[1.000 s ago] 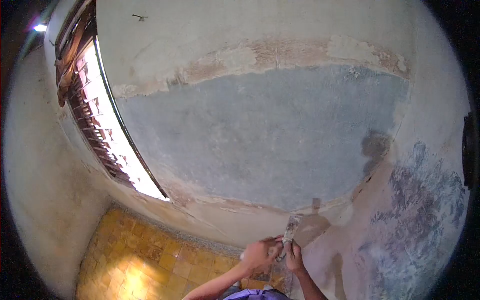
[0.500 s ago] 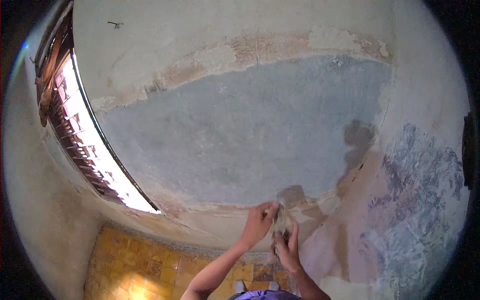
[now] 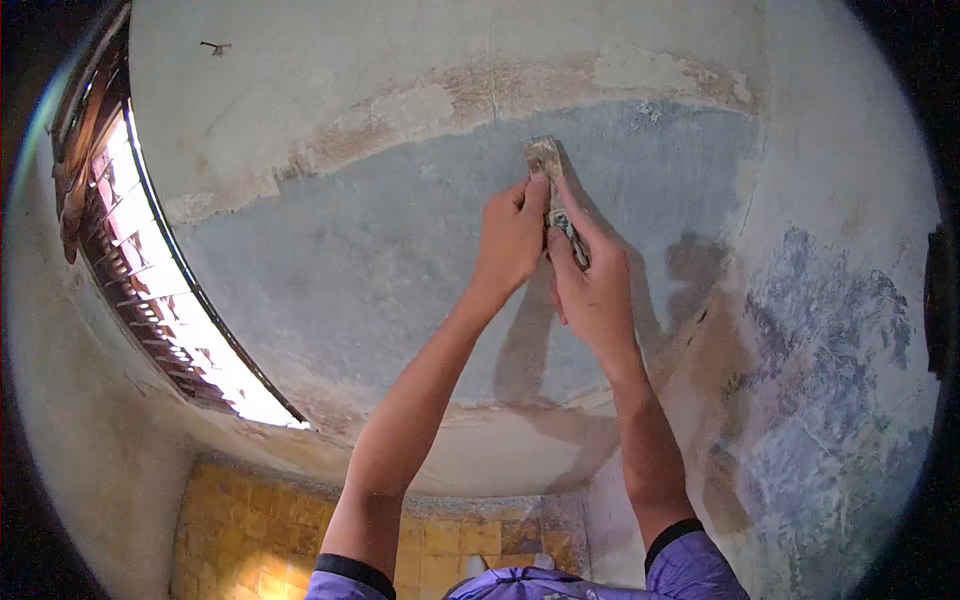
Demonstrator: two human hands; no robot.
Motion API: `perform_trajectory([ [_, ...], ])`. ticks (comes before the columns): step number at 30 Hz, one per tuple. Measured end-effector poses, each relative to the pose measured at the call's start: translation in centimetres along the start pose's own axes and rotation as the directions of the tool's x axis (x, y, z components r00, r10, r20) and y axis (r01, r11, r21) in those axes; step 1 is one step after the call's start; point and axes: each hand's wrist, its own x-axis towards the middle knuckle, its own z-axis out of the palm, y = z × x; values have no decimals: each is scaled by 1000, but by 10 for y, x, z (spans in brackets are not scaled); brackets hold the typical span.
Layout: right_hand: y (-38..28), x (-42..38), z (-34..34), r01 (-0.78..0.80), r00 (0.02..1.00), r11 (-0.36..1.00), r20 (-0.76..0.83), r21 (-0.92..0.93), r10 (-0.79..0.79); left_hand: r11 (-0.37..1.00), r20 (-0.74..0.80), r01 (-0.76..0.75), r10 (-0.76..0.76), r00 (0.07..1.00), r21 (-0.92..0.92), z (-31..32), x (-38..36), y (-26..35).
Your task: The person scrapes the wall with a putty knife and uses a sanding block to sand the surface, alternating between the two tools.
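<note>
Both of my arms reach up to the wall, and a plaster-smeared trowel point(image 3: 542, 152) lies close against the upper part of the blue-grey patch point(image 3: 400, 250). My right hand point(image 3: 597, 275) is wrapped round its stained handle, index finger stretched along the tool. The fingers of my left hand point(image 3: 510, 240) press on the blade from the left, thumb near its upper end. The trowel's long side runs up and down, and its lower part is partly hidden by my hands. Shadows of hands and tool fall on the wall to the right and below.
Above the patch runs a rough band of exposed plaster point(image 3: 400, 112). A barred window point(image 3: 180, 300) lets in bright light on the left. Dark blotchy paint marks the right wall point(image 3: 830, 340). Yellow floor tiles point(image 3: 240, 510) lie below, and a hook point(image 3: 214, 47) sticks out at upper left.
Both hands have moved up from the lower edge of the blue-grey patch to near its top, taking the trowel along. My arms are now stretched out further.
</note>
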Motion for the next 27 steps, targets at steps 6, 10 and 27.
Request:
perform_trajectory([
  [6, -4, 30, 13, 127, 981, 952, -105, -280, -162, 999, -6, -40, 40, 999, -32, -4, 34, -4],
  [10, -22, 28, 17, 28, 994, 950, -90, -310, -59, 1000, 54, 14, -14, 998, 11, -14, 34, 0],
  [27, -20, 37, 33, 63, 988, 972, -127, -225, -93, 984, -35, -172, 174, 984, 41, -20, 53, -9],
])
